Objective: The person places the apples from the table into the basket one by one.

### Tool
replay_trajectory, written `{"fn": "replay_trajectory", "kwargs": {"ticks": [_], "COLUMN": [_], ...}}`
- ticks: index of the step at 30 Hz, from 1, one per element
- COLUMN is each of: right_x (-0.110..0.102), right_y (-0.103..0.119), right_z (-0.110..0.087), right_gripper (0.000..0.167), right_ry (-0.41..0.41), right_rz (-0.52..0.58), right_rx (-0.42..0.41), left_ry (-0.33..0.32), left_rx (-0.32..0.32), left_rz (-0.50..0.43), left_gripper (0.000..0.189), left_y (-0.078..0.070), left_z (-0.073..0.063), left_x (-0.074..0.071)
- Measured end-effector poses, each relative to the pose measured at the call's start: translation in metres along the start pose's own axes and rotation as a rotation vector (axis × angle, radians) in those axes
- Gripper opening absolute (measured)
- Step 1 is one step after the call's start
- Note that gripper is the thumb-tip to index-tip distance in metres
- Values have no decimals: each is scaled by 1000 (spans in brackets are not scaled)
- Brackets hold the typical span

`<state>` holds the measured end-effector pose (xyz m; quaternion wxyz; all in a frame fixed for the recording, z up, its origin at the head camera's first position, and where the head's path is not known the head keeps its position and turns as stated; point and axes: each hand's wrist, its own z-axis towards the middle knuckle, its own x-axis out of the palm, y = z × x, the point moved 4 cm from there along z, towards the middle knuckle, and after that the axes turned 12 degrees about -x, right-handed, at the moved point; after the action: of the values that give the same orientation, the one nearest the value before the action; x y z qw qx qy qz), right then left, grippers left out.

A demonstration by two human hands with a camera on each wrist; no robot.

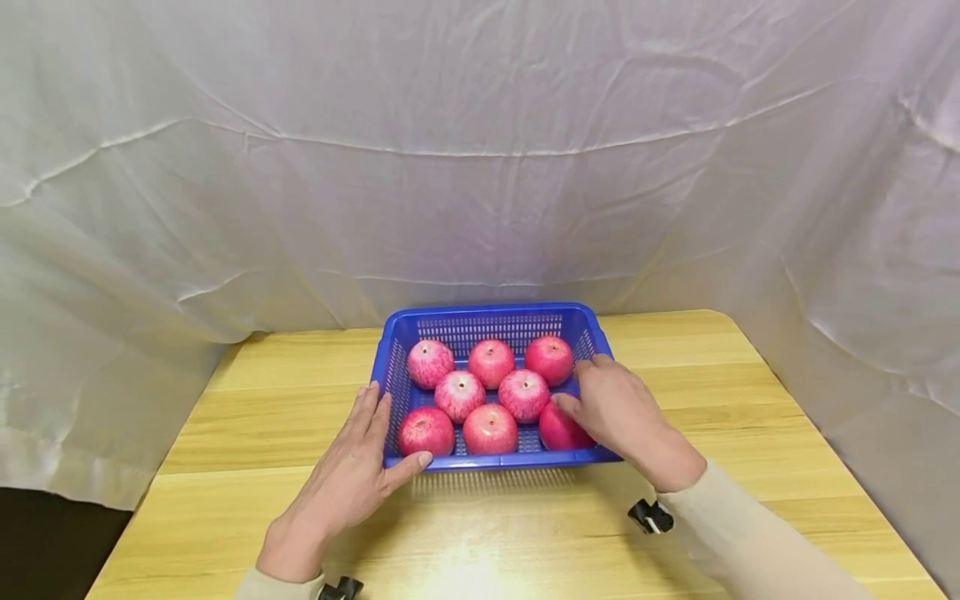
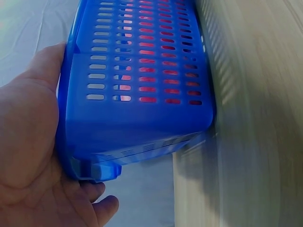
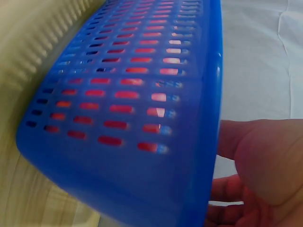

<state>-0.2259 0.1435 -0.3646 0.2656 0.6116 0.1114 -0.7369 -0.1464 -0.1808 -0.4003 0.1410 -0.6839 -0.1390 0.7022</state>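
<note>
A blue plastic basket with slotted walls stands on the table and holds several red apples. At its front left corner my left hand lies against the rim, fingers straight along the left side, thumb across the front rim. My right hand reaches over the right rim into the basket, its thumb at the upper edge of the front right apple. The fingertips are hidden; whether they hold that apple cannot be told. In the right wrist view the basket wall covers part of the fingers.
Beneath the basket is a light wooden table, with bare wood on both sides. A pale grey curtain hangs behind the table and along its sides. Each sleeve cuff carries a small black device.
</note>
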Motion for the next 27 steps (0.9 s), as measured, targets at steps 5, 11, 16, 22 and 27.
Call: {"fn": "replay_trajectory", "kwargs": {"ticks": [5,11,16,22,27], "right_x": [-6,-7,-6,-3,0], "right_y": [-10,-20,-27,-36,-43], "right_z": [-4,-12,-19,-30,-40], "right_gripper": [31,26,25,28,31], "right_ry": [-63,-113,-160,-205,-220], "right_rz": [44,101,131,153,147], "right_rx": [45,99,148,183,197], "left_ry": [9,12,7,5,7], "left_rx": [-3,-4,3,1,-4], "left_rz": [4,-4,-7,-16,-22], "left_gripper": [110,112,112,110,110], "left_y": [1,1,1,3,5], "left_z": [1,2,4,6,5], "left_x": [-1,-2,-2,-2,-1]}}
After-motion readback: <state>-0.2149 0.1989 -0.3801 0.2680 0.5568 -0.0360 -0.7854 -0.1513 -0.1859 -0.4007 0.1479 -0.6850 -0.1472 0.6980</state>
